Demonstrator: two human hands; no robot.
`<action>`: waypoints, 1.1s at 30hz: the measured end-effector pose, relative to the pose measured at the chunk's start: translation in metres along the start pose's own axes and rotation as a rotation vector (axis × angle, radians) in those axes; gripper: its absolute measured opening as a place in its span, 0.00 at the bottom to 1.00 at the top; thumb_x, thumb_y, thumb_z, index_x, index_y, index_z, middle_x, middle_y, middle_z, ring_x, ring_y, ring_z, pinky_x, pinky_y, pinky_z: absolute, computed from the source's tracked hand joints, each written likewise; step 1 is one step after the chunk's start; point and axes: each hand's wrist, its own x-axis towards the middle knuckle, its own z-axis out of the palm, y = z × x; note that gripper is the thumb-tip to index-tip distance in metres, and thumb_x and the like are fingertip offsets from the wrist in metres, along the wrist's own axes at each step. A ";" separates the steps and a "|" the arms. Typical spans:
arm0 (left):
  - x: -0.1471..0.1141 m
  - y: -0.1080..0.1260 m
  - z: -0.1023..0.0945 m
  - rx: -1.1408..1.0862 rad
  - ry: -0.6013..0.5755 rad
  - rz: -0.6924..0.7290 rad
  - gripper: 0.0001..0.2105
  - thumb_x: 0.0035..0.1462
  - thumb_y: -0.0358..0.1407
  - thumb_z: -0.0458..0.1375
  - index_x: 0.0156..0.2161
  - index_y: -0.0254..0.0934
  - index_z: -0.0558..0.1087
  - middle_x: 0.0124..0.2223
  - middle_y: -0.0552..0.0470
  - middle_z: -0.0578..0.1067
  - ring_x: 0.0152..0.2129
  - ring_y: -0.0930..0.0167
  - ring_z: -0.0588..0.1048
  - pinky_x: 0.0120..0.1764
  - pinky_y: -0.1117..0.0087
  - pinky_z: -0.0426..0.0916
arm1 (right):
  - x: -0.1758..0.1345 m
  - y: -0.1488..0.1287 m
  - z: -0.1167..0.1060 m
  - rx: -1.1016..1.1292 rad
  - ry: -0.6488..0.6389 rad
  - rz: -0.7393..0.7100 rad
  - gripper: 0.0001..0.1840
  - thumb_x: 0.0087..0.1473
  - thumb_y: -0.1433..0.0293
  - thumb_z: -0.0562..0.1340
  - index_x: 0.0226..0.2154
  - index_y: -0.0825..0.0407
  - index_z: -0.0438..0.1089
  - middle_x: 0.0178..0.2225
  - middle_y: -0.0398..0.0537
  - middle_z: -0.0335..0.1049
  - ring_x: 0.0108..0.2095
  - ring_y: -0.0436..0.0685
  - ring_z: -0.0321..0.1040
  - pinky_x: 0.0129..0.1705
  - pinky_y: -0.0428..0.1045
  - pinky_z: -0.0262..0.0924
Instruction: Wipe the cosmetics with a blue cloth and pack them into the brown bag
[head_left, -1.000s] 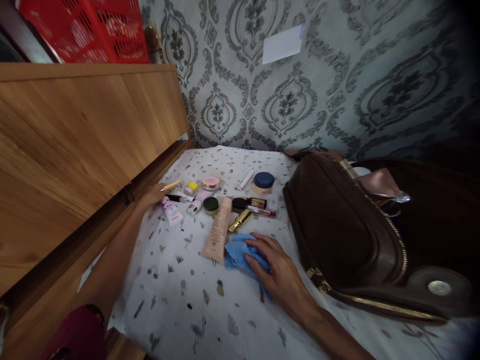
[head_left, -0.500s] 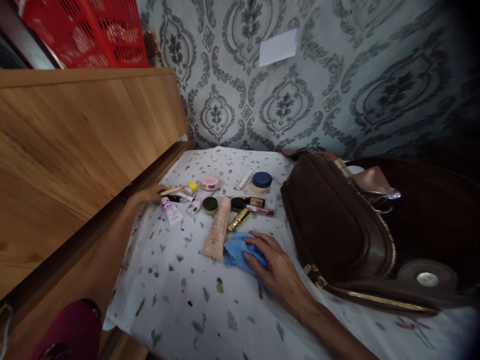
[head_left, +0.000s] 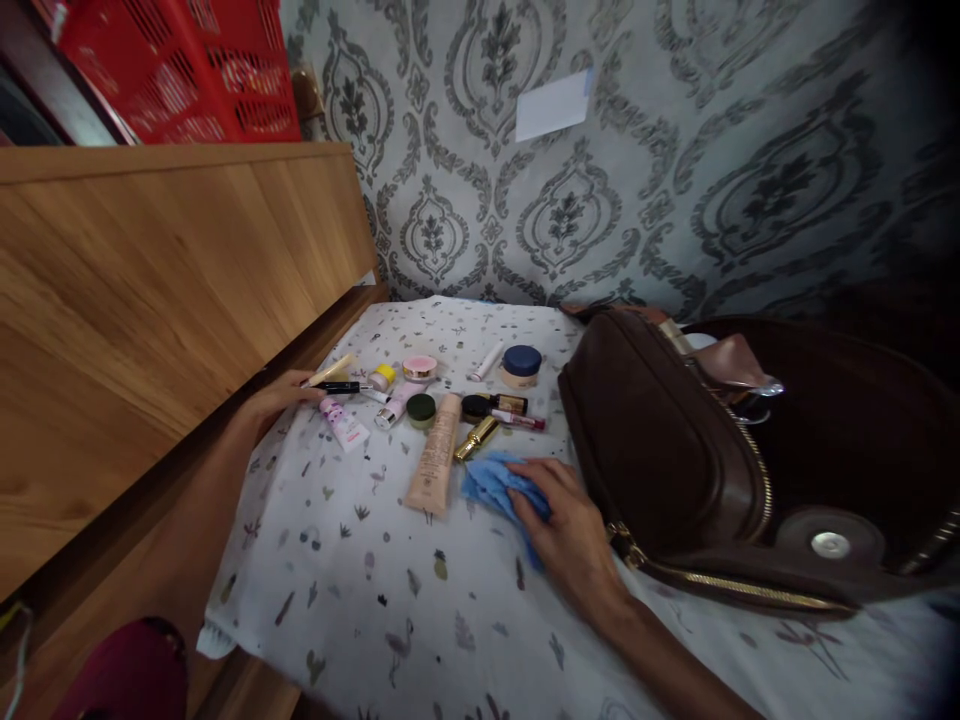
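My left hand [head_left: 289, 398] is at the left edge of the cloth-covered surface, its fingers closed around the end of a black cosmetic pen [head_left: 343, 388]. A cream-coloured stick [head_left: 332, 370] lies just above the pen. Below it rests a small white-and-purple tube [head_left: 345, 425]. On the right, a crumpled blue cloth [head_left: 496, 484] is gripped in my right hand [head_left: 564, 520], low over the surface. Beside the blue cloth lie a beige tube [head_left: 436, 460] and a gold lipstick [head_left: 477, 438].
A dark green-lidded jar [head_left: 421, 409], pink compact [head_left: 419, 368], yellow-capped jar [head_left: 382, 376], blue-lidded jar [head_left: 522, 365] and white stick [head_left: 488, 361] stand or lie farther back. A brown bag [head_left: 660, 440], unzipped, occupies the right. A wooden cabinet [head_left: 180, 270] borders the left.
My left hand has shifted slightly left, the black pen now in its fingers and the cream stick tilted more steeply. My right hand has drawn the blue cloth slightly right, away from the beige tube.
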 end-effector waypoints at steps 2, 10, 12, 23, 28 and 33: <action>-0.006 0.002 0.000 -0.013 0.044 0.001 0.22 0.44 0.52 0.64 0.36 0.34 0.78 0.28 0.51 0.75 0.27 0.66 0.71 0.29 0.69 0.63 | 0.000 0.000 0.001 -0.015 0.015 0.019 0.18 0.60 0.61 0.58 0.49 0.51 0.73 0.49 0.57 0.71 0.51 0.65 0.68 0.53 0.61 0.67; -0.020 0.020 0.019 -0.027 0.051 0.049 0.25 0.48 0.56 0.62 0.42 0.35 0.76 0.29 0.54 0.73 0.28 0.69 0.70 0.29 0.72 0.62 | -0.004 -0.003 -0.002 -0.040 -0.022 -0.029 0.21 0.63 0.58 0.56 0.50 0.51 0.73 0.57 0.59 0.67 0.58 0.68 0.63 0.59 0.66 0.61; -0.018 0.030 0.026 -0.016 0.026 0.082 0.24 0.49 0.56 0.62 0.41 0.35 0.76 0.28 0.55 0.71 0.27 0.70 0.68 0.28 0.73 0.61 | -0.004 -0.002 -0.002 -0.041 -0.022 -0.037 0.20 0.62 0.58 0.57 0.49 0.52 0.74 0.56 0.58 0.68 0.57 0.67 0.64 0.59 0.66 0.62; 0.005 0.067 0.070 0.007 -0.003 0.196 0.22 0.50 0.56 0.60 0.33 0.36 0.70 0.26 0.57 0.62 0.23 0.74 0.61 0.24 0.73 0.54 | -0.003 -0.004 -0.001 0.000 -0.028 -0.013 0.18 0.61 0.60 0.57 0.47 0.52 0.74 0.53 0.59 0.70 0.55 0.67 0.66 0.57 0.65 0.62; -0.002 0.079 0.082 -0.036 -0.021 0.232 0.23 0.52 0.57 0.58 0.36 0.36 0.70 0.28 0.56 0.63 0.25 0.73 0.62 0.26 0.73 0.55 | -0.002 -0.008 -0.004 0.009 -0.017 -0.001 0.20 0.63 0.59 0.56 0.51 0.50 0.73 0.58 0.58 0.68 0.59 0.67 0.63 0.61 0.66 0.59; -0.026 0.109 0.104 -0.070 -0.162 0.310 0.19 0.55 0.53 0.59 0.35 0.36 0.70 0.29 0.56 0.64 0.27 0.72 0.64 0.29 0.72 0.58 | -0.001 -0.012 -0.007 0.037 0.005 -0.018 0.23 0.64 0.57 0.56 0.57 0.49 0.69 0.56 0.56 0.70 0.60 0.66 0.63 0.62 0.65 0.57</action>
